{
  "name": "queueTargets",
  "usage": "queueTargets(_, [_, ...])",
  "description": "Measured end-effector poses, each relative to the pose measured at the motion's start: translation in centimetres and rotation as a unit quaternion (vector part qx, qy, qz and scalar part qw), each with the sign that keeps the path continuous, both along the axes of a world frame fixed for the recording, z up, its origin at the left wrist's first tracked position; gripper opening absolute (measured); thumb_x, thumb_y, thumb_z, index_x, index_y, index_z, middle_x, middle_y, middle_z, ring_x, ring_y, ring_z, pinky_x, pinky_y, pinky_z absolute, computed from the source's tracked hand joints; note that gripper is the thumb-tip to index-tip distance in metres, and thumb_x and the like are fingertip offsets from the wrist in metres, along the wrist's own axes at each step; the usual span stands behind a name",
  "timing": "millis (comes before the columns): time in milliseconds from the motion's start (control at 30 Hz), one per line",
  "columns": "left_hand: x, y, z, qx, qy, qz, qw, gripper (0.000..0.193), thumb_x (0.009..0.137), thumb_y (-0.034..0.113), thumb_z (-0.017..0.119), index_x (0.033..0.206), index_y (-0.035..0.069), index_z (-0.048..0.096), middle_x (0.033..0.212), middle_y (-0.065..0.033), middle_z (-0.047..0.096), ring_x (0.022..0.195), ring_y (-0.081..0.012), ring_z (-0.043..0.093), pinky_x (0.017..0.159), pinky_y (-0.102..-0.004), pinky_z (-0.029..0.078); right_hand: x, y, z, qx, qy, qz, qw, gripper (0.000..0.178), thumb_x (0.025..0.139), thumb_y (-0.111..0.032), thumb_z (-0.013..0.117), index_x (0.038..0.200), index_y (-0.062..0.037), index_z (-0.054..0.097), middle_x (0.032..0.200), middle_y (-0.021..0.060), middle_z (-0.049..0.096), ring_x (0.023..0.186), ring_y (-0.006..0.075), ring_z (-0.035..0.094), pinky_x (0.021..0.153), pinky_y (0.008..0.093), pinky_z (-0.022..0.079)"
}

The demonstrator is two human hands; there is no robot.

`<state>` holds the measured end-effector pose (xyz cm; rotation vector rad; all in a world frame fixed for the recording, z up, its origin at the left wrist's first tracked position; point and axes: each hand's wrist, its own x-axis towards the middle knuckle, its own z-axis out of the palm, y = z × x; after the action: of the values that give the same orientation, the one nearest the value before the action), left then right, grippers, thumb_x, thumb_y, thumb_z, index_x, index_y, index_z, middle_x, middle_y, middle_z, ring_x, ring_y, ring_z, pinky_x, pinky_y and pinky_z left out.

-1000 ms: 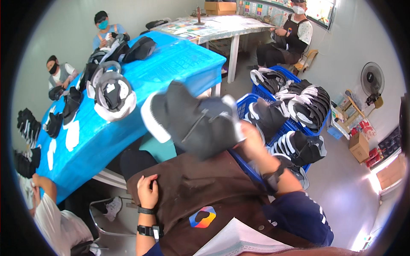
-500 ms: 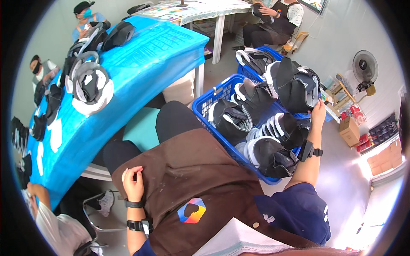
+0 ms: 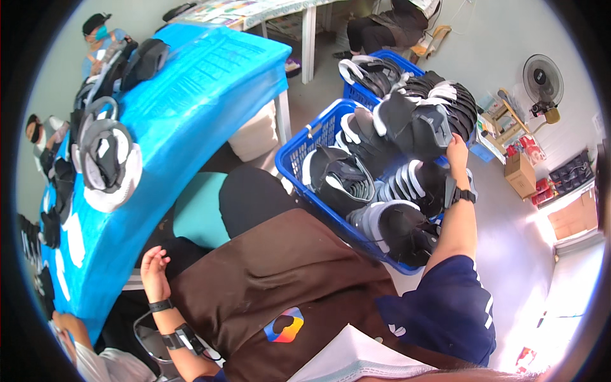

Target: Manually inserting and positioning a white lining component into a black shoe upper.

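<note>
- Head view: the right hand has its fingers bent against the right end of a black shoe upper, and appears to grip it by the edge of its grey-lined opening.
- That upper lies ahead and to the person's right, over the front blue basket, above other black uppers. Its long axis runs roughly across the view, white-edged end to the left, opening toward the right hand.
- The right hand is clearly the nearer one. The left hand is well apart, raised by the brown apron near the blue-covered table, fingers loosely curled, holding nothing.
- The right thumb is hard to make out, so how firm the pinch is I cannot tell. The upper's underside is hidden, as is whether its weight rests on the uppers beneath.
- A co-worker is cut off by the top edge; dark pieces at the far left are too small and bent to identify.
</note>
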<state>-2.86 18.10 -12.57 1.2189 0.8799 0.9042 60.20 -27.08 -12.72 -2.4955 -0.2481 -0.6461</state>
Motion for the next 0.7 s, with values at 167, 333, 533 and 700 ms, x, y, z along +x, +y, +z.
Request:
queueTargets(167, [1.5, 0.8, -1.1, 0.021, 0.009, 0.035, 0.999, 0.017, 0.085, 0.006, 0.051, 0.101, 0.0, 0.055, 0.088, -0.007, 0.059, 0.07, -0.0103, 0.052, 0.066, -0.022, 0.044, -6.9, 0.5, 3.0, -0.186, 0.037, 0.015, 0.982, 0.027, 0.081, -0.013, 0.045, 0.104, -0.0083, 0.058, 0.086, 0.0204, 0.062, 0.079, 0.0349, 0.06, 0.072, 0.0433, 0.047])
queueTargets(333, [2.3, 0.3, -1.0, 0.024, -0.024, 0.016, 0.999, 0.019, 0.085, 0.006, 0.052, 0.102, -0.001, 0.053, 0.09, -0.0083, 0.058, 0.072, -0.012, 0.051, 0.069, -0.0228, 0.043, -10.0, 1.9, 4.2, -0.285, 0.125, 0.03, 0.95, 0.031, 0.074, -0.012, 0.048, 0.102, -0.0104, 0.06, 0.088, 0.0184, 0.062, 0.084, 0.0342, 0.06, 0.074, 0.0429, 0.047])
queueTargets(533, [1.0, 0.4, -2.5, 0.024, -0.141, 0.077, 0.987, 0.021, 0.084, 0.004, 0.052, 0.102, -0.004, 0.051, 0.09, -0.01, 0.056, 0.074, -0.0134, 0.05, 0.074, -0.0243, 0.043, -6.7, 6.9, -1.0, -0.349, 0.099, 0.102, 0.926, 0.016, 0.075, -0.016, 0.054, 0.076, -0.0048, 0.066, 0.078, 0.0143, 0.064, 0.073, 0.0276, 0.064, 0.062, 0.0375, 0.052])
queueTargets(700, [1.4, -0.2, -2.9, 0.025, -0.146, 0.08, 0.986, 0.019, 0.084, 0.002, 0.051, 0.101, -0.004, 0.051, 0.089, -0.0103, 0.056, 0.071, -0.014, 0.05, 0.074, -0.0253, 0.044, -5.4, 10.9, -7.2, -0.389, 0.133, 0.123, 0.903, 0.02, 0.077, -0.016, 0.051, 0.08, -0.0094, 0.07, 0.083, 0.0109, 0.066, 0.079, 0.024, 0.065, 0.064, 0.0351, 0.052])
